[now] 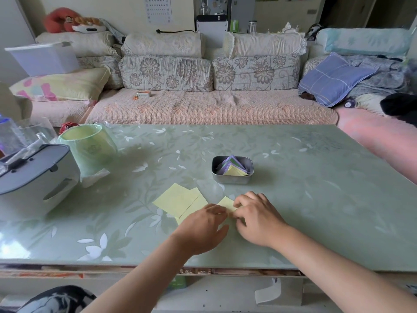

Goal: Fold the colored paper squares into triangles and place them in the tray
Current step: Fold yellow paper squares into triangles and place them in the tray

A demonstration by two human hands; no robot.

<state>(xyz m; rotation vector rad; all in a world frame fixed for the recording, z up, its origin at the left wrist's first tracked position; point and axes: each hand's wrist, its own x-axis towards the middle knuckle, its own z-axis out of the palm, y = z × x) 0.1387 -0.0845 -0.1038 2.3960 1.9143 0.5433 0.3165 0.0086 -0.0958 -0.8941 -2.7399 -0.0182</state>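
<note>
Yellow paper (226, 203) lies near-centre on table (316, 199). Left hand (203, 231) and right hand (259, 220) meet over it, fingertips curled and pinching its edges. Tray (232, 180) sits straight beyond the fingers on the far side, right hand slightly nearer. Spare yellow squares (176, 198) lie just left.

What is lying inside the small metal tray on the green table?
Inside the small metal tray are folded paper triangles: several purple ones, a green edge among them, and pale yellow ones in front. The triangles cover the tray's bottom, so their number cannot be told.
</note>
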